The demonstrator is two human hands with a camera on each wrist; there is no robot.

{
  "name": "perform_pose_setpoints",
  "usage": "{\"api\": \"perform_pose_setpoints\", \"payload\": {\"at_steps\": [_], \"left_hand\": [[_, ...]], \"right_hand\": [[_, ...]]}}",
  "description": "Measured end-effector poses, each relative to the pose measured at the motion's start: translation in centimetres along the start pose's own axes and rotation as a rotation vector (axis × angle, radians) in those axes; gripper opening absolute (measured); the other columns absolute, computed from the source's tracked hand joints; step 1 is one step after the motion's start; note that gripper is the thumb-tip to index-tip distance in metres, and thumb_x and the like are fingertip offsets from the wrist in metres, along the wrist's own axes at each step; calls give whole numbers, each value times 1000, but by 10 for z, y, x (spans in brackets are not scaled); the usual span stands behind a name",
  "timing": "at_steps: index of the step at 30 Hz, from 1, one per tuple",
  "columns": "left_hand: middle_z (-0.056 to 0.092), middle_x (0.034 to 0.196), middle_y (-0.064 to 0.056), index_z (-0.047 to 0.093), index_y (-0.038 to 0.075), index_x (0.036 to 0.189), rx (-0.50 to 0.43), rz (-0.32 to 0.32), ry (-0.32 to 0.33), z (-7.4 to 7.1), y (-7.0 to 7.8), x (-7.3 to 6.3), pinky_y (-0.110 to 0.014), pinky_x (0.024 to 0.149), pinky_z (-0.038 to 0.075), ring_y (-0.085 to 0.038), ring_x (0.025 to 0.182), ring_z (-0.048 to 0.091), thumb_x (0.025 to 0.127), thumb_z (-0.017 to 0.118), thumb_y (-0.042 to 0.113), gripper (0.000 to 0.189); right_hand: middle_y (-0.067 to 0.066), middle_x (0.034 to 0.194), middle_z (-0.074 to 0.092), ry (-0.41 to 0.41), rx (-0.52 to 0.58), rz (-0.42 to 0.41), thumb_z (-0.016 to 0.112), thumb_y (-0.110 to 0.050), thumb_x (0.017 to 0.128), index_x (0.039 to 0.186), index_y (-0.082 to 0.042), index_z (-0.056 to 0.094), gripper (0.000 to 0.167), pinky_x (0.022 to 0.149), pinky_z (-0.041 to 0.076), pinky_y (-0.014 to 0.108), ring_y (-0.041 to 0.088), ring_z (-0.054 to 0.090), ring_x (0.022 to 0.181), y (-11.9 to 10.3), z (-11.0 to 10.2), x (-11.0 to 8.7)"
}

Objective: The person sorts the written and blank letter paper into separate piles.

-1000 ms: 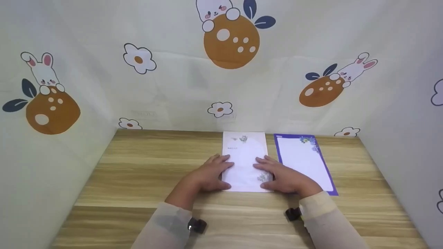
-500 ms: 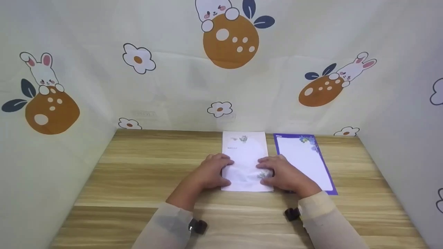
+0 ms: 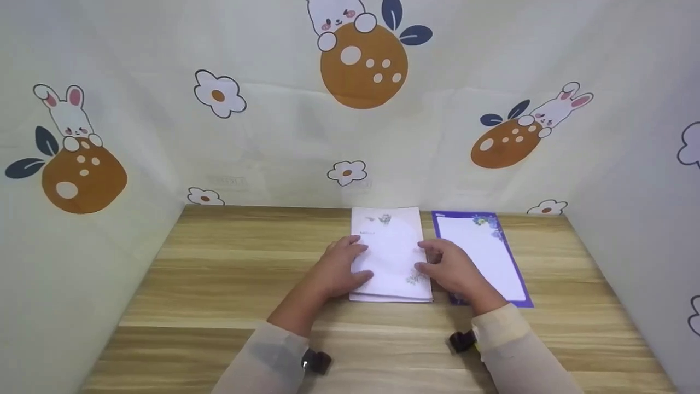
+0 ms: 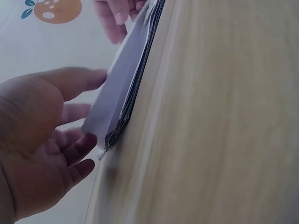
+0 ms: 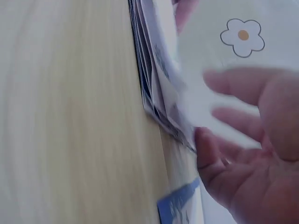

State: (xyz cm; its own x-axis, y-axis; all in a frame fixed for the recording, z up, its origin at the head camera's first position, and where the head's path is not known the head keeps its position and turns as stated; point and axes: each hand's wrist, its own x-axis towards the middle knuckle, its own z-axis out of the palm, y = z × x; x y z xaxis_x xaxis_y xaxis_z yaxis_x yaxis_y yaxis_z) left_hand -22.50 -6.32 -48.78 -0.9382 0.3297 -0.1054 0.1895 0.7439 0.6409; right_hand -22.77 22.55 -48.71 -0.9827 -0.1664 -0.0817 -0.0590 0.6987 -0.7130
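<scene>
A stack of white paper sheets (image 3: 389, 254) with small grey-green flower prints lies on the table in the head view. Its near edge bulges, showing several layers; the left wrist view shows the top sheet (image 4: 122, 77) raised from those beneath. My left hand (image 3: 342, 265) rests along the stack's left side, thumb and fingertips on the top sheet, fingers loosely bent. At the right side is my right hand (image 3: 451, 268), its fingertips at the edge. In the right wrist view its thumb (image 5: 233, 84) stands apart from the paper and is blurred, while another fingertip is right at the stack's corner.
A purple-bordered sheet (image 3: 476, 241) with a blue flower corner lies right of the stack, partly under the right forearm. The wood-grain table (image 3: 246, 262) meets a rabbit-and-orange patterned curtain (image 3: 284, 137) at the back and sides.
The right hand has shifted outward to the stack's right edge. The left thumb has moved slightly up and inward. The near edge of the top sheet has risen, so layers now show.
</scene>
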Motion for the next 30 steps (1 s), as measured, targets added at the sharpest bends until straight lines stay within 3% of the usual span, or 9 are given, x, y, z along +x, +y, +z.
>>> {"api": "perform_pose_setpoints", "payload": {"at_steps": [4, 10, 14, 21, 26, 30], "left_hand": [[44, 170, -11, 53, 12, 158, -116, -117, 86, 1, 4, 4, -54, 133, 33, -34, 159, 40, 102, 72, 32, 62], [64, 150, -13, 54, 11, 157, -299, -227, 142, -1, 6, 5, -51, 123, 48, -31, 140, 62, 101, 72, 20, 60], [67, 146, -15, 56, 8, 155, -366, -230, 159, -2, 6, 3, -50, 120, 51, -32, 137, 64, 100, 72, 15, 58], [66, 148, -13, 56, 12, 155, -418, -243, 209, -7, 6, -4, -49, 122, 50, -30, 138, 63, 98, 74, 12, 60], [66, 146, -16, 57, 13, 155, -430, -217, 261, -17, 0, -13, -49, 120, 52, -31, 136, 64, 97, 73, 9, 61], [69, 139, -14, 57, 17, 155, -430, -237, 301, -27, -12, -21, -48, 113, 57, -30, 130, 67, 95, 73, 9, 62]], "right_hand": [[17, 153, 64, 62, 131, 94, 77, -17, 95, 150, -9, 62, 58, 95, 60, 34, 28, 69, 122, -3, 1, -1], [21, 147, 66, 95, 190, 82, 75, -8, 94, 151, -2, 58, 60, 80, 57, 22, 25, 69, 109, -6, 2, -2], [20, 145, 67, 106, 192, 87, 74, -7, 94, 153, -1, 56, 61, 88, 61, 28, 28, 70, 115, -9, 1, -3], [22, 139, 69, 131, 226, 73, 72, -6, 95, 151, 1, 58, 58, 106, 61, 42, 34, 70, 124, -20, 4, -5], [17, 137, 70, 159, 253, 68, 71, -6, 96, 150, -5, 61, 56, 95, 61, 33, 27, 70, 116, -34, 11, -4], [14, 133, 72, 177, 289, 49, 72, -4, 95, 148, -7, 63, 55, 86, 58, 26, 21, 69, 106, -50, 23, 1]]}}
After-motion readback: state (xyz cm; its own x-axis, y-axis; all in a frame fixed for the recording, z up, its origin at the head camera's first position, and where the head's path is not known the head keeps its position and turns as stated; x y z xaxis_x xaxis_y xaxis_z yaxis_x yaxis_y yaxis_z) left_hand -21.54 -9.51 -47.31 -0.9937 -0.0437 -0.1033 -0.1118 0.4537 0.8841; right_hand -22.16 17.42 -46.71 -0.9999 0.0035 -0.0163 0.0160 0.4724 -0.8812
